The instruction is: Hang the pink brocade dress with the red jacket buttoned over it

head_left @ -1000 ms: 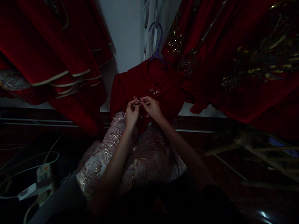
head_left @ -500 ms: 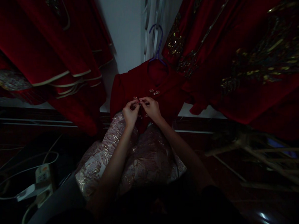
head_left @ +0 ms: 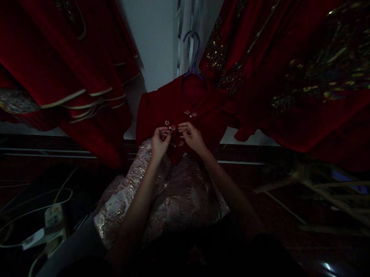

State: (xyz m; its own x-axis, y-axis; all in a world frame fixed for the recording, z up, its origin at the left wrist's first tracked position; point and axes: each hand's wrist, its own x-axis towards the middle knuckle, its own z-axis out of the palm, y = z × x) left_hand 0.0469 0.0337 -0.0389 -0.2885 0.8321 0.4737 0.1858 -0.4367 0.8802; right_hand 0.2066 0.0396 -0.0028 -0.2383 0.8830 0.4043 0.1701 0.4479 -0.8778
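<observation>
A red jacket [head_left: 155, 108] with a jewelled front hangs on a purple hanger [head_left: 194, 57] in front of me. My left hand [head_left: 160, 142] is closed, thumb and fingers pinching the lower end of a jewelled clasp [head_left: 170, 126] at the jacket's front. Just to the right, my right hand [head_left: 192, 138] is apart from that clasp, its fingers parted and nothing seen between them. A second clasp [head_left: 190, 114] sits higher on the chest. Below the hands a third clasp [head_left: 177, 144] shows in part. Pink and gold brocade fabric [head_left: 124, 197] spreads beneath the jacket.
Red garments with pale piping [head_left: 93, 61] hang at the left, and red garments with gold sequins [head_left: 297, 86] at the right. A power strip [head_left: 54, 220] with a white cable lies low on the left. At the right stands a wooden frame [head_left: 311, 187], dimly lit.
My right hand has let go of the middle clasp and drawn back to the right, its fingers loosening. My left hand stays pinched at the clasp, which now shows more fully.
</observation>
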